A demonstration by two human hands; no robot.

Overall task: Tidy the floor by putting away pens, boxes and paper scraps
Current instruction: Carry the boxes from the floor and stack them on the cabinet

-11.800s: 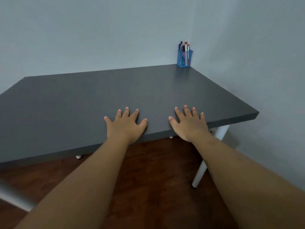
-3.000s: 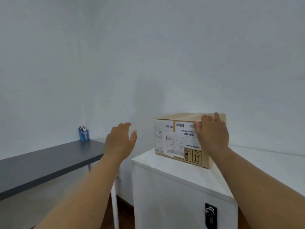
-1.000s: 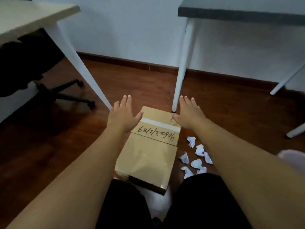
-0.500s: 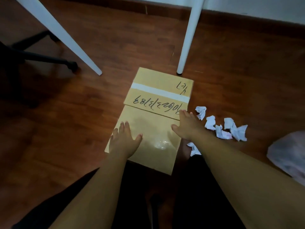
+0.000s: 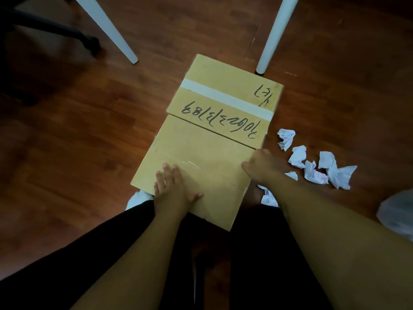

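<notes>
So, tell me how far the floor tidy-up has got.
Nothing on this floor looks put away yet. In hand: left hand flat on the near cardboard box, right hand at its edge. Left: the far box and paper scraps. No pens visible.

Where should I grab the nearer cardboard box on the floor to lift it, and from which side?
Probably by its two long side edges. The nearer cardboard box lies flat and broad, too wide for one hand. The left hand rests flat on its top near the left edge; the right hand is at the right edge. The far box butts against its far end, so avoid that end.
</notes>
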